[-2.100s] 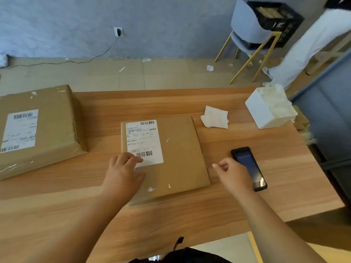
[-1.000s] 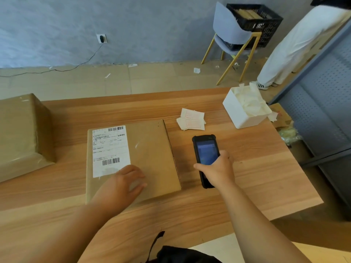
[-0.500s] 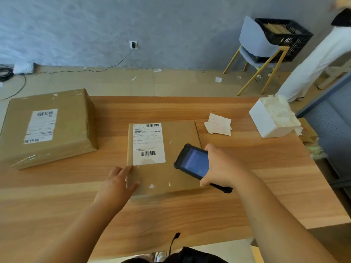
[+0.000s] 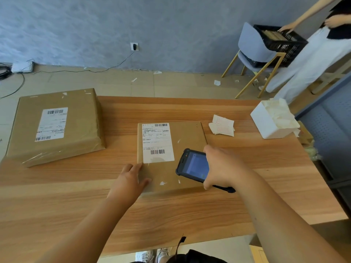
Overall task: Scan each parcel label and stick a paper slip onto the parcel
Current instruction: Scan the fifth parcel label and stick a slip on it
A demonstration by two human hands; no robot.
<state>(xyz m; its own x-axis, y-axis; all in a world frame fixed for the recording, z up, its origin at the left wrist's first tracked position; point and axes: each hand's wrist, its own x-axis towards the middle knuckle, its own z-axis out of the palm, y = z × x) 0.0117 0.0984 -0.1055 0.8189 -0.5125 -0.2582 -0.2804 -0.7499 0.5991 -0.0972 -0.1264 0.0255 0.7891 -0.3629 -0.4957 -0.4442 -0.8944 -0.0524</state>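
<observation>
The wooden table (image 4: 171,215) in front of me carries four things; a big brown parcel (image 4: 79,130) sits at its far left corner, label up; a flat parcel (image 4: 188,135) lies mid-table, label up; paper slips (image 4: 222,127) lie just beside its far right corner; a white box (image 4: 266,126) stands at the table's far right corner.

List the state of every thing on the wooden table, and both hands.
Flat brown cardboard parcel: flat, label up.
Black handheld scanner: held above parcel, screen lit.
Left hand: resting on parcel's near corner.
Right hand: grips scanner.
White paper slips: piled, untouched.
Large taped brown parcel: label up.
White box: open, filled.
</observation>
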